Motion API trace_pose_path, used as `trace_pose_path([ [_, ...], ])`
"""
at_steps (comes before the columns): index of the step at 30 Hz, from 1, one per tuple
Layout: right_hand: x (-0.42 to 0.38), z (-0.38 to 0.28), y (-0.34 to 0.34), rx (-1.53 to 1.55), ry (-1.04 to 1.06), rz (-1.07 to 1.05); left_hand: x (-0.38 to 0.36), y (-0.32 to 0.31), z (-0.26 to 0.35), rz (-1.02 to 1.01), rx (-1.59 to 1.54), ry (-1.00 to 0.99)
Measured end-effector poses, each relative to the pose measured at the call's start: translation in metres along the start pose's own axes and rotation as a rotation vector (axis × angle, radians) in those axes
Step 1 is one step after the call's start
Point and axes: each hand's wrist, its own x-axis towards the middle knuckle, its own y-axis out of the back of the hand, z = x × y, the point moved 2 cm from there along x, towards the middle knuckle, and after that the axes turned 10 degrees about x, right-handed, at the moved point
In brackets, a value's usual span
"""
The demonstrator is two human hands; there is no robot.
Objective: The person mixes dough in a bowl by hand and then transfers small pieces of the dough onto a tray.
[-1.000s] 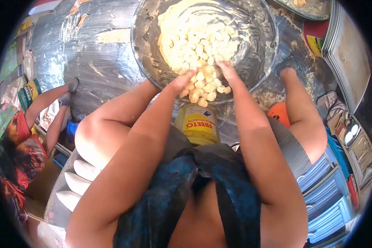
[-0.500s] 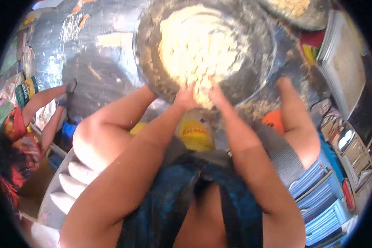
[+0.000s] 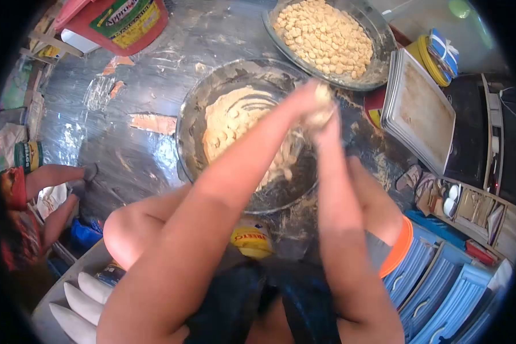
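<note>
Raised over the right rim of a wide dark basin [image 3: 182, 123], my left hand [image 3: 308, 98] and my right hand [image 3: 328, 129] are cupped close together. Pale dough pieces [image 3: 322, 96] show between them; motion blur hides the exact fingers. Inside the wide basin lies a layer of yellowish flour with dough lumps [image 3: 232, 123], partly covered by my left forearm. Just beyond my hands, a second dark basin [image 3: 274, 35] holds a heap of small round dough pieces [image 3: 321, 37].
A red bucket [image 3: 155, 31] stands at the far left. Stacked metal trays [image 3: 424, 109] lean on the right, near blue drawers [image 3: 441, 298]. A yellow container [image 3: 251, 241] sits between my legs. At left are another person's legs [image 3: 51, 178].
Both hands have lifted from the near side of the wide basin and moved right and away, toward the second basin, carrying dough pieces. The camera view has shifted, showing more of the far floor.
</note>
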Motion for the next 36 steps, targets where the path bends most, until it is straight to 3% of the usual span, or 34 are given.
trace_pose_path([
  [1,-0.004,-0.031,-0.054,0.016,0.106,0.061,-0.009,0.040,0.051,-0.039,-0.187,-0.060],
  [2,0.001,-0.061,-0.084,0.010,0.132,-0.008,0.026,0.038,0.055,0.278,-0.248,-0.021],
  [3,0.012,-0.093,-0.101,-0.091,0.237,-0.127,0.016,0.063,0.081,0.163,-0.446,-0.013],
  [5,0.026,-0.133,-0.109,-0.054,0.180,-0.212,0.058,0.095,0.076,0.137,-0.435,-0.475],
  [7,0.030,-0.148,-0.116,-0.386,0.416,-0.109,0.013,0.120,0.070,0.486,-0.380,-0.481],
  [9,0.044,-0.159,-0.120,-0.726,0.638,-0.008,-0.013,0.118,0.008,0.550,-0.368,-0.424],
  [10,0.064,-0.159,-0.091,-0.781,0.512,-0.061,-0.033,0.113,-0.027,0.427,-0.457,-0.074],
  [11,0.073,-0.141,-0.066,-0.829,0.383,-0.033,-0.054,0.099,-0.063,0.427,-0.583,0.041],
  [15,0.062,-0.042,0.034,-1.060,-0.238,0.203,-0.126,0.014,-0.250,0.620,-0.819,0.670],
  [17,0.061,-0.006,0.072,-1.246,-0.390,0.218,-0.137,-0.024,-0.306,0.816,-0.836,0.955],
  [20,0.095,0.027,0.110,-1.353,-0.357,0.386,-0.126,-0.040,-0.342,0.786,-0.721,0.814],
  [22,0.136,0.050,0.131,-1.363,-0.146,0.422,-0.111,-0.033,-0.346,0.876,-0.650,0.758],
  [23,0.139,0.072,0.118,-1.511,-0.116,0.425,-0.104,-0.022,-0.341,0.974,-0.561,0.697],
  [25,0.143,0.116,0.086,-1.812,-0.056,0.453,-0.092,0.019,-0.309,0.986,-0.315,0.523],
  [27,0.145,0.153,0.060,-2.204,-0.284,-0.213,-0.082,0.062,-0.275,0.904,0.010,0.505],
  [29,0.131,0.135,0.014,-1.492,-0.328,-0.517,-0.073,0.093,-0.245,0.876,0.495,0.435],
  [30,0.124,0.114,0.004,-1.490,-0.316,-0.479,-0.067,0.093,-0.248,0.852,0.489,0.409],
  [32,0.104,0.042,-0.008,-1.563,0.166,-0.244,-0.069,0.094,-0.255,0.986,1.038,0.538],
  [33,0.092,0.010,-0.007,-1.576,0.411,-0.133,-0.076,0.095,-0.264,0.983,1.035,0.524],
  [35,0.067,-0.049,0.029,-1.804,0.713,0.205,-0.098,0.091,-0.291,0.783,0.514,0.750],
  [36,0.065,-0.053,0.064,-1.796,0.727,0.209,-0.107,0.089,-0.290,0.798,0.535,0.743],
])
